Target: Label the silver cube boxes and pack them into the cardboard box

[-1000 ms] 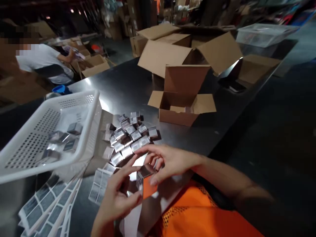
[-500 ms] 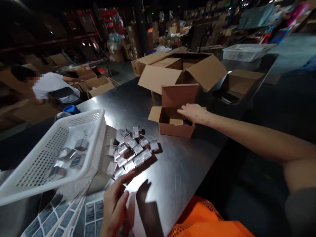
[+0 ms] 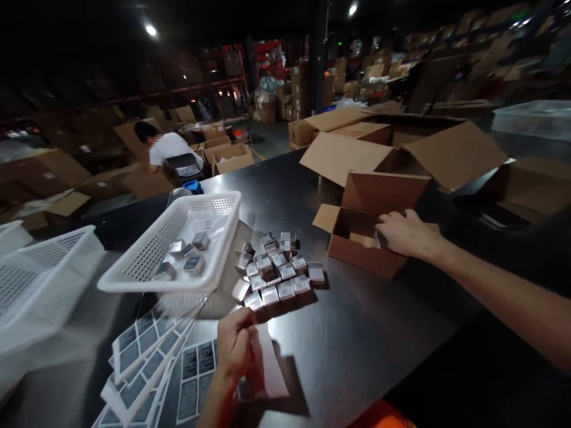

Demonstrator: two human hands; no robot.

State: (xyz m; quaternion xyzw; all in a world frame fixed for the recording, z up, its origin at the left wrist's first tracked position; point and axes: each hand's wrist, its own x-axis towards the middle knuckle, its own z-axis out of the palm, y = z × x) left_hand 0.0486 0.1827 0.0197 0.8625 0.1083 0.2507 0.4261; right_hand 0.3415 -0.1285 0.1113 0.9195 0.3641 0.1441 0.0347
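A person's left hand had its fingers closed on a pale strip; the right hand bent over an open brown carton, its grip hidden. Work looked unfinished: many silvery boxes lay heaped beside a white basket holding several more, and the carton's contents were mostly out of sight.

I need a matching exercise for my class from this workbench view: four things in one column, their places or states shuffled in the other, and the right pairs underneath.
Column one
1. Right hand
2. Sheets with dark panels
3. Main group of silver boxes
4. Large carton

Column two
A. Just right of a white basket, clustered together
B. Beyond the small carton, flaps spread wide
C. Mostly overlapping in a fan at the near left
D. At the opening of the small carton

Right pairs: 1-D, 2-C, 3-A, 4-B
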